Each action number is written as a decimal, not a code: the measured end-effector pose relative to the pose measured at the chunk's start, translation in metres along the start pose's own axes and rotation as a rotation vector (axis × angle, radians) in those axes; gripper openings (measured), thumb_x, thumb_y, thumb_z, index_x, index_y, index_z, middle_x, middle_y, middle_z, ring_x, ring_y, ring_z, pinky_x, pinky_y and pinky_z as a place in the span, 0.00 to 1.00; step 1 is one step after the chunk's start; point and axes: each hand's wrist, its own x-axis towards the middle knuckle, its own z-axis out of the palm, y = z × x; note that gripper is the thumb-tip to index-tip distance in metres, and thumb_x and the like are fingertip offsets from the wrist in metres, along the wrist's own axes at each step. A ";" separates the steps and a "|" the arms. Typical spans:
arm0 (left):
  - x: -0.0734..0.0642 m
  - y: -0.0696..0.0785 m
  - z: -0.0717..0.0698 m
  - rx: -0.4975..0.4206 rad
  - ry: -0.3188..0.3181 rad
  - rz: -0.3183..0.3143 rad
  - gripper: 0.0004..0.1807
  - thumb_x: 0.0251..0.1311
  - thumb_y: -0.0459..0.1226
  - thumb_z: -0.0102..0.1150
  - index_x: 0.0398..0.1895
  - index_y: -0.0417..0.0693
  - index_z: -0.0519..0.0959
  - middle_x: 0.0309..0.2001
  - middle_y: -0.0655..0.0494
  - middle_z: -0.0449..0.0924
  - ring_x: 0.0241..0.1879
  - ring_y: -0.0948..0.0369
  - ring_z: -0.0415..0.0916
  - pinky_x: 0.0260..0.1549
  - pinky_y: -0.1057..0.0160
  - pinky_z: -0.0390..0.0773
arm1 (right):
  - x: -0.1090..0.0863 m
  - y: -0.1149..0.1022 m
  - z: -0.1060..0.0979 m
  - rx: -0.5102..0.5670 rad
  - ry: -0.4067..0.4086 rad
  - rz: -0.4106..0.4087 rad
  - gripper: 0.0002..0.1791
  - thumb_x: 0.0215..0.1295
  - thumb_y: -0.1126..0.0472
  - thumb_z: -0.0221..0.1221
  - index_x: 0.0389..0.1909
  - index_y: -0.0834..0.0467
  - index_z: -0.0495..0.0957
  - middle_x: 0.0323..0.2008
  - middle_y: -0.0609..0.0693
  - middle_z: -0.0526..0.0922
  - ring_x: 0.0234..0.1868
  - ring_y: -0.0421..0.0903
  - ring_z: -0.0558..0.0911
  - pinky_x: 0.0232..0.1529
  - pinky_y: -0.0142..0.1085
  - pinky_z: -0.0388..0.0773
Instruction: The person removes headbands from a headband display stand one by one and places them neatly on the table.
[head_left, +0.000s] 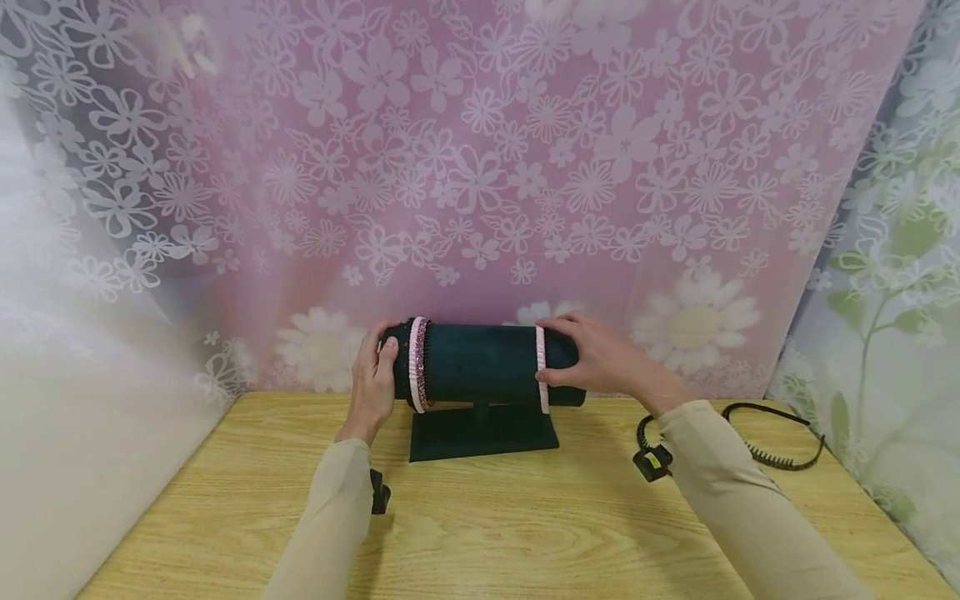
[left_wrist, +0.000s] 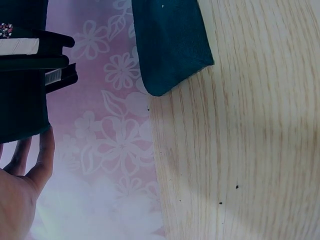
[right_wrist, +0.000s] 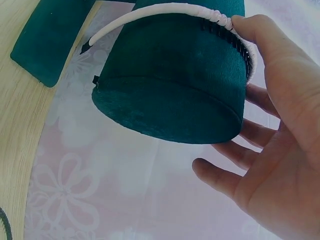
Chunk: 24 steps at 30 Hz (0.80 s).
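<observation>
A dark green velvet headband stand (head_left: 483,362) has a horizontal roll on a flat base (head_left: 483,437). My left hand (head_left: 372,379) grips the roll's left end, thumb in front and fingers behind. Beside it sit a pale pink headband (head_left: 415,379), a glittery one (head_left: 423,358) and a black one, close together. Toward the right end a pale pink ribbed headband (right_wrist: 165,10) arches over the roll, its black comb teeth showing inside. My right hand (head_left: 603,358) holds this band, thumb tip at its front edge and fingers spread behind the roll.
Dark toothed headbands (head_left: 787,462) lie on the wooden table (head_left: 480,533) at the right, partly behind my right forearm. A pink flowered curtain (head_left: 480,167) hangs close behind the stand. Each wrist wears a small black camera (head_left: 652,462).
</observation>
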 end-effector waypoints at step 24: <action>-0.001 0.003 0.000 -0.004 -0.006 -0.005 0.25 0.80 0.50 0.36 0.73 0.56 0.68 0.72 0.56 0.68 0.70 0.54 0.65 0.73 0.44 0.62 | -0.011 0.012 -0.004 0.039 -0.007 0.006 0.45 0.61 0.45 0.70 0.77 0.53 0.64 0.70 0.64 0.70 0.66 0.65 0.73 0.65 0.65 0.71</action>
